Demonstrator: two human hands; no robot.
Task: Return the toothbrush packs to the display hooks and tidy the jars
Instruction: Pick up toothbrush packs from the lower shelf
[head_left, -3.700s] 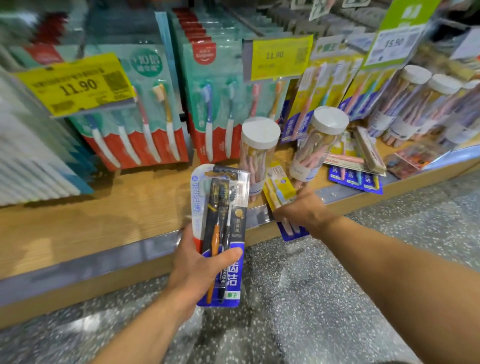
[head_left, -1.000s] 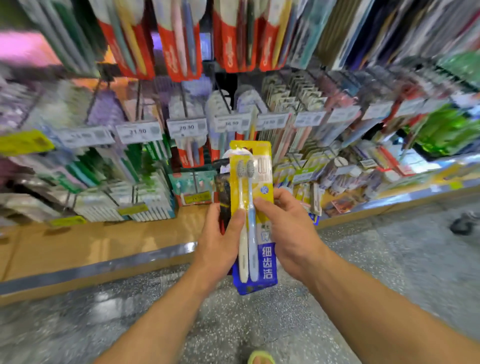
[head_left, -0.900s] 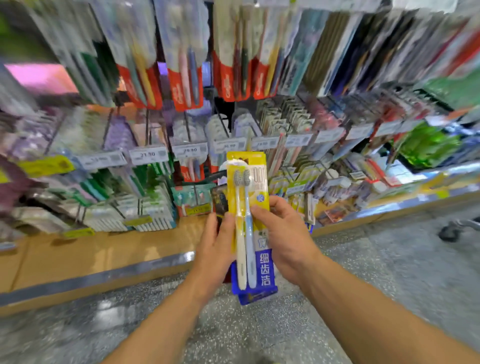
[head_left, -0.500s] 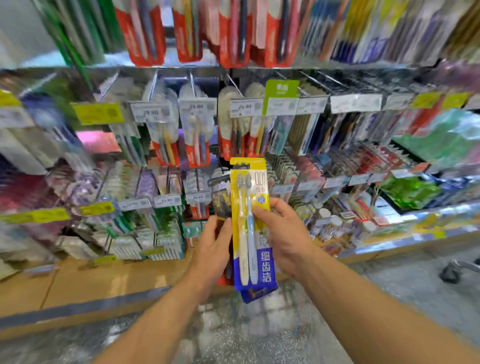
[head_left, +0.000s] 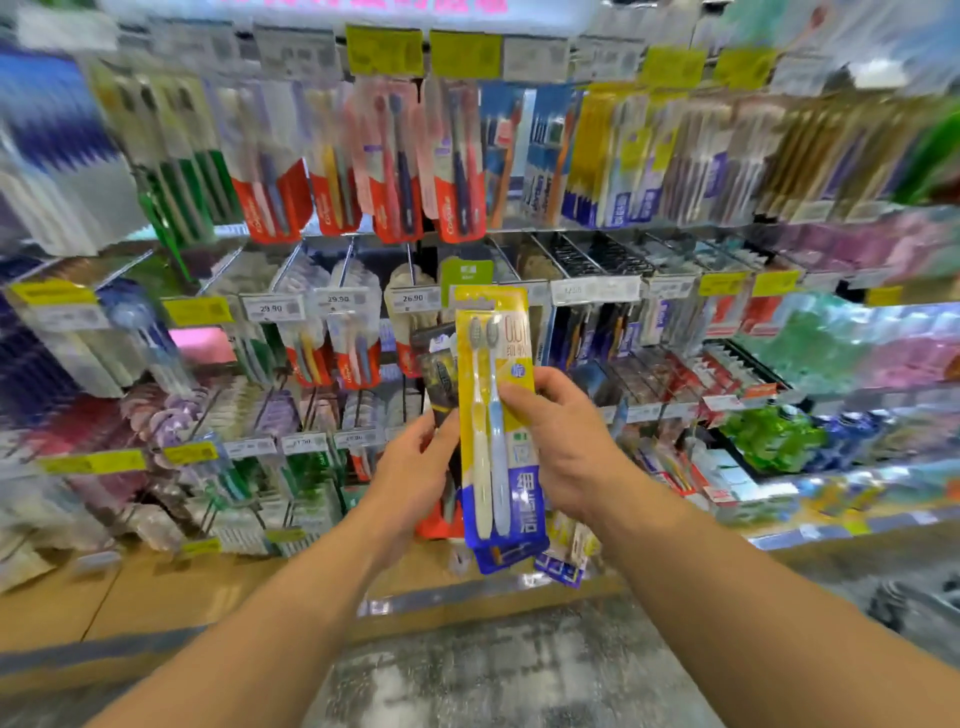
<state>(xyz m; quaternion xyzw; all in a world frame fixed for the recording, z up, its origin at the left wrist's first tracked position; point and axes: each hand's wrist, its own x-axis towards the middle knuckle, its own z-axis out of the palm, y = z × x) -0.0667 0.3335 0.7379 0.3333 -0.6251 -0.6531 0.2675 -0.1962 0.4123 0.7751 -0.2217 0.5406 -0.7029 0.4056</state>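
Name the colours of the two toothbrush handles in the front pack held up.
In the head view, the front pack shows one pale yellow handle and one light blue.

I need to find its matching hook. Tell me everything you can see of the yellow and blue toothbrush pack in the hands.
The toothbrush pack is a tall blister card, yellow on top, blue with white characters below, with two grey-bristled brushes under clear plastic, one cream, one pale blue. It is held upright before the shelves. The right hand pinches its right edge; the left hand holds the left side, with darker packs behind.
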